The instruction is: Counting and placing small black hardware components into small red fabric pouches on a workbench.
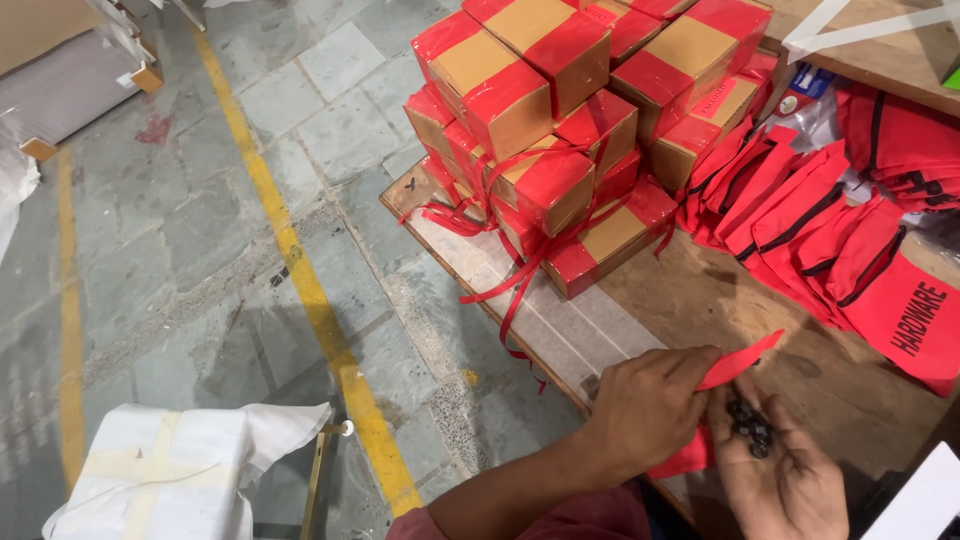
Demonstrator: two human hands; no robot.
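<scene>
Left hand (650, 405): near right of the scene, back up, fingers curled with the grip pinched together on a small red fabric pouch (735, 365), whose free end sticks up and to the right, past the fingertips. Right hand (785, 475): just right of the left hand and touching it, palm up, fingers loosely cupped and apart around a small heap of dark metal pieces (750, 428) lying in the palm; these are too small to tell their kind. Both hands sit over the near edge of a worn wooden bench (720, 300). Far on the bench: a stack of cardboard boxes (560, 110) wrapped in red tape, several tiers high, with loose red ribbon (520, 270) trailing from them toward the near edge. Right of the stack: a row of flat red pouches with black trim (810, 215), overlapping, more piled at the far right. Left of the bench: grey stone floor with a yellow painted line (310, 290) running near to far. Near left: a white wrapped bundle (180, 470) with pale tape.
</scene>
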